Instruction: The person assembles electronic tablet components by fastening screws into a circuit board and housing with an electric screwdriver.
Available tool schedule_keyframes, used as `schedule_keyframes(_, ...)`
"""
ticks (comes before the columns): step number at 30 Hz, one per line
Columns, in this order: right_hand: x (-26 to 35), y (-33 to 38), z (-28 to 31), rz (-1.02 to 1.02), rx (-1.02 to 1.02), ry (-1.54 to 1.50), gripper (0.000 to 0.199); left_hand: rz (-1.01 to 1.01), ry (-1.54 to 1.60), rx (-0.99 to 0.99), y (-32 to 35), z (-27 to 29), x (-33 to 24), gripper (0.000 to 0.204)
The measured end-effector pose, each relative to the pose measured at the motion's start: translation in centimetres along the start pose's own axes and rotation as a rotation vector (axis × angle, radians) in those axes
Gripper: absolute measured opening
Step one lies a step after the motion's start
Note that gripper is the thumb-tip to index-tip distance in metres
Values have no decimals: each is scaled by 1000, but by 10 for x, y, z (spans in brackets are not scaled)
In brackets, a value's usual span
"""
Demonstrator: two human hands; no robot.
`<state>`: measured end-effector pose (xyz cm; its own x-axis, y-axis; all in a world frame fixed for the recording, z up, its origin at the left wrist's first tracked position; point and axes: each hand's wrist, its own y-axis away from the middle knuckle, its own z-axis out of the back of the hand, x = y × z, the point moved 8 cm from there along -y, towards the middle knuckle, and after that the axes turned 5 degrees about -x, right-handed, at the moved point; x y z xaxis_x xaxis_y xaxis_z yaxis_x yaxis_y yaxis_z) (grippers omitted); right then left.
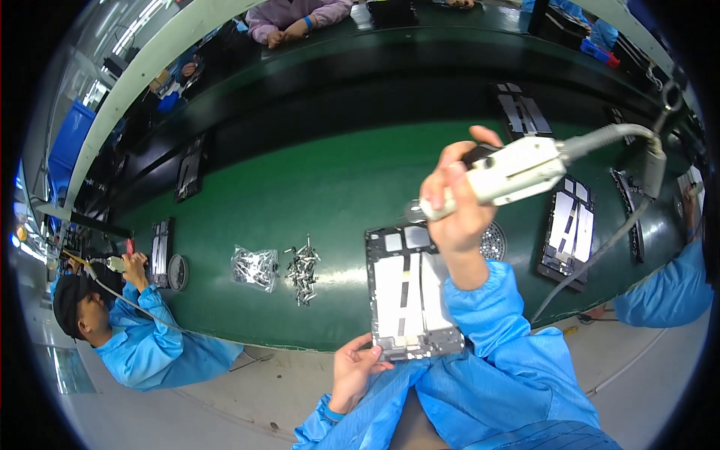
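A flat black-framed tablet chassis with two long white panels lies before me at the bench's near edge. My left hand grips its near left corner, thumb on top and some fingers along the edge. Raised above the far right of the chassis, my right hand is wrapped round a cream-white electric screwdriver, slightly blurred. The tool is tilted, its front end pointing left over the chassis's far edge. A thick cable leaves its rear. My right forearm hides part of the chassis.
Left of the chassis lie a pile of small metal parts and a clear bag of similar pieces. A round perforated dish sits behind my right wrist. More chassis units rest rightward, near a hanging cable. Co-workers sit on both sides.
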<state>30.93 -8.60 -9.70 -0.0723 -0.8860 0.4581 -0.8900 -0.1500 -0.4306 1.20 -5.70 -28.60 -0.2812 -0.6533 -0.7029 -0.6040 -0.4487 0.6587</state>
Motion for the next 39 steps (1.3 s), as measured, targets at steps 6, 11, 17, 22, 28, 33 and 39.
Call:
schedule_keyframes(6,112,-44,54,252,-99,234,40,-303,-211,-8,-68,-44,-118,45)
schedule_keyframes(11,168,-59,82,343,-216,368,43,-424,-328,-183,-210,-71,-219,32)
schedule_keyframes(17,211,-61,101,393,-280,468,46,-643,-718,-514,-289,-75,-273,25)
schedule_keyframes(22,231,-66,112,468,-348,538,47,-838,-1174,-308,-262,-224,-238,38)
schedule_keyframes(28,222,-65,105,406,-365,505,47,-600,-1107,-64,-301,-385,-173,67)
schedule_keyframes(33,216,-63,100,371,-322,499,49,-554,-1069,-349,-326,-415,-155,35)
schedule_keyframes(39,211,-63,100,369,-305,504,49,-111,-446,42,-348,-414,-153,24)
